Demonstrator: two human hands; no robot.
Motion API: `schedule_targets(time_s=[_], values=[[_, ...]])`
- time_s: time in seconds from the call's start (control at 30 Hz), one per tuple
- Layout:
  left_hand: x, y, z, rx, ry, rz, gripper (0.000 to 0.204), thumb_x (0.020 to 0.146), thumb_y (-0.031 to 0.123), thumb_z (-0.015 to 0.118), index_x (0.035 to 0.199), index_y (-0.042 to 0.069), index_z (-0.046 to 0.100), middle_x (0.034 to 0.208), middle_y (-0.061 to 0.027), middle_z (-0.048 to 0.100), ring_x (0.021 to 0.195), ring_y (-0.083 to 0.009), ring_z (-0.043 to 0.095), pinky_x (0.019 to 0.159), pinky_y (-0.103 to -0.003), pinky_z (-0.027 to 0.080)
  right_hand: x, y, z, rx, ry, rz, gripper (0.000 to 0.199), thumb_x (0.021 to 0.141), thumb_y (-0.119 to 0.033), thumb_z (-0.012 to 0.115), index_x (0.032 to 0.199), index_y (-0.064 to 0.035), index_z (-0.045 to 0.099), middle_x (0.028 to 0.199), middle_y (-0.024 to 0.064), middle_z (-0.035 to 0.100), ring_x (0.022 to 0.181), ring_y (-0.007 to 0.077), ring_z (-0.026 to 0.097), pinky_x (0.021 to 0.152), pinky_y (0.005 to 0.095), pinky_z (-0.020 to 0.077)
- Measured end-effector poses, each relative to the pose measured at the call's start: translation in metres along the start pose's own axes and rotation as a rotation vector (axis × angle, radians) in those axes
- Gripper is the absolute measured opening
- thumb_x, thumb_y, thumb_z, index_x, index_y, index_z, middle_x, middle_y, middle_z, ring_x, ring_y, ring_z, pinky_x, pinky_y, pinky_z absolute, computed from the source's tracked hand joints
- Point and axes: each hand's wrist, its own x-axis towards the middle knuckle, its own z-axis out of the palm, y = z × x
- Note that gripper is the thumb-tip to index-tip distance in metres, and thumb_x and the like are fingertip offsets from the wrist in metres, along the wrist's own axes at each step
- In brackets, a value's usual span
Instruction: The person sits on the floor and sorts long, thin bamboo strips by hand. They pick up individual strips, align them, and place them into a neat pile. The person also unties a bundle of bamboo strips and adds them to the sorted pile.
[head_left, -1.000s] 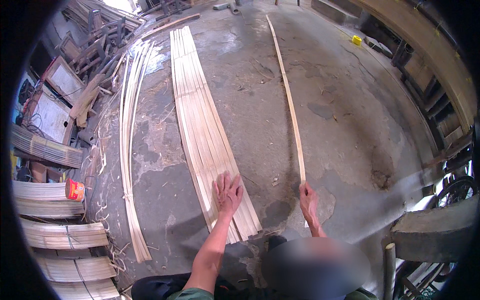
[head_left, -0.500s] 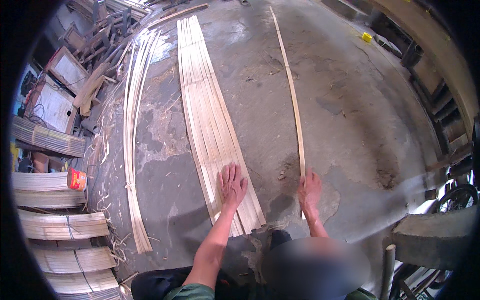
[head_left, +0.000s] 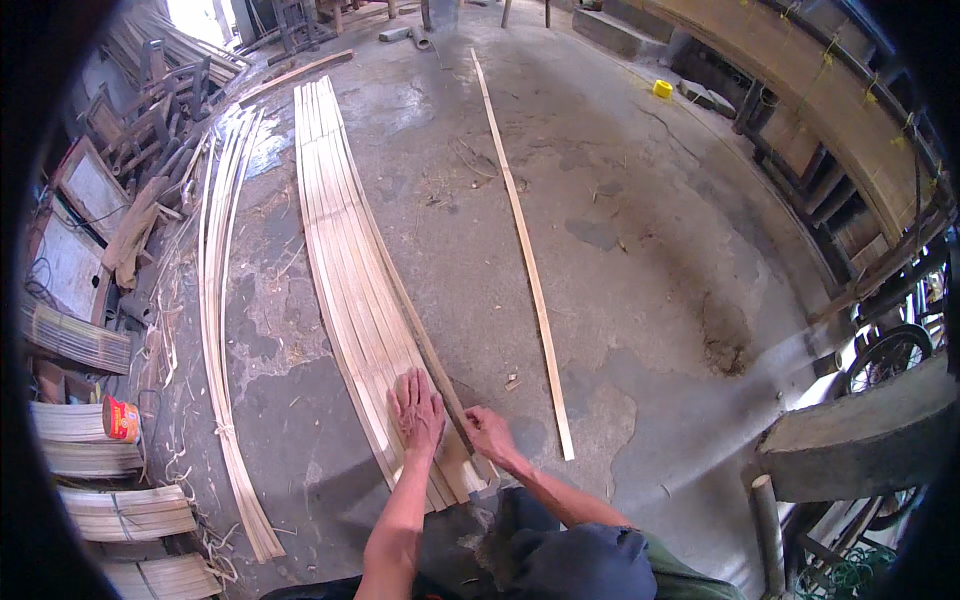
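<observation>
Long pale bamboo strips (head_left: 345, 235) lie side by side in a row on the concrete floor. My left hand (head_left: 418, 412) rests flat on the near part of the row, fingers stretched out. At the row's right edge, one bamboo strip (head_left: 452, 405) is tipped up and shows a darker face. My right hand (head_left: 490, 434) pinches that strip's edge near its near end; the fingertips are partly hidden. Further right, a single bamboo strip (head_left: 533, 275) lies alone, touched by neither hand.
A loosely tied bundle of thin strips (head_left: 213, 290) lies to the left. Tied stacks of slats (head_left: 125, 512) line the left side, with a red tub (head_left: 120, 420) on one. At the right stand a concrete ledge (head_left: 860, 430) and a wheel (head_left: 890, 360). A yellow roll (head_left: 662, 89) sits far right.
My right hand has left the lone strip and moved left to the row's right edge, where a strip now tips up. My left hand stays flat on the row. The view has shifted.
</observation>
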Motion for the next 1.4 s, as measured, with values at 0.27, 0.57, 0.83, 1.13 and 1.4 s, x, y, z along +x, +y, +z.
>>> schedule_targets(time_s=[0.27, 0.57, 0.83, 1.13, 1.4], values=[[-0.002, -0.008, -0.009, -0.001, 0.020, 0.014, 0.059, 0.094, 0.024, 0.050, 0.146, 0.003, 0.034, 0.151, -0.0129, 0.036, 0.142, -0.0308, 0.027, 0.119, -0.049, 0.013, 0.030, 0.009, -0.175, 0.448, 0.328, 0.032, 0.028, 0.093, -0.029, 0.063, 0.102, -0.0036, 0.066, 0.076, -0.0038, 0.057, 0.068, 0.0058, 0.049, 0.060, 0.0239, 0.0405], [-0.002, -0.004, -0.008, -0.009, 0.016, 0.006, 0.059, 0.093, 0.030, 0.052, 0.145, 0.004, 0.038, 0.151, -0.0111, 0.036, 0.142, -0.0285, 0.028, 0.118, -0.050, 0.012, 0.018, 0.087, -0.330, -0.336, 0.582, 0.081, 0.040, 0.087, -0.038, 0.070, 0.119, -0.0142, 0.068, 0.078, 0.0056, 0.063, 0.071, 0.0156, 0.058, 0.065, 0.0304, 0.0453], [-0.002, -0.006, -0.009, -0.005, 0.040, 0.010, 0.058, 0.091, 0.024, 0.055, 0.143, 0.003, 0.040, 0.150, -0.0128, 0.038, 0.141, -0.0289, 0.030, 0.118, -0.049, 0.015, 0.024, 0.113, -0.389, -0.499, 0.629, -0.082, 0.042, 0.092, -0.047, 0.058, 0.120, -0.0172, 0.066, 0.079, 0.0114, 0.062, 0.073, 0.0275, 0.059, 0.067, 0.0359, 0.0463], [-0.003, -0.004, -0.013, -0.062, 0.017, -0.016, 0.056, 0.092, 0.025, 0.054, 0.142, 0.003, 0.042, 0.150, -0.0122, 0.038, 0.143, -0.0287, 0.028, 0.118, -0.048, 0.014, 0.015, 0.134, -0.396, -0.599, 0.573, 0.146, 0.037, 0.093, -0.044, 0.057, 0.120, -0.0203, 0.066, 0.083, 0.0142, 0.063, 0.081, 0.0341, 0.062, 0.071, 0.0444, 0.0470], [-0.002, -0.003, -0.009, -0.003, 0.021, -0.003, 0.059, 0.092, 0.028, 0.055, 0.144, 0.004, 0.039, 0.151, -0.0096, 0.038, 0.142, -0.0277, 0.029, 0.118, -0.051, 0.014, 0.021, 0.169, -0.442, -0.758, 0.620, 0.259, 0.036, 0.093, -0.041, 0.057, 0.117, -0.0158, 0.067, 0.084, 0.0143, 0.063, 0.082, 0.0329, 0.062, 0.072, 0.0423, 0.0480]])
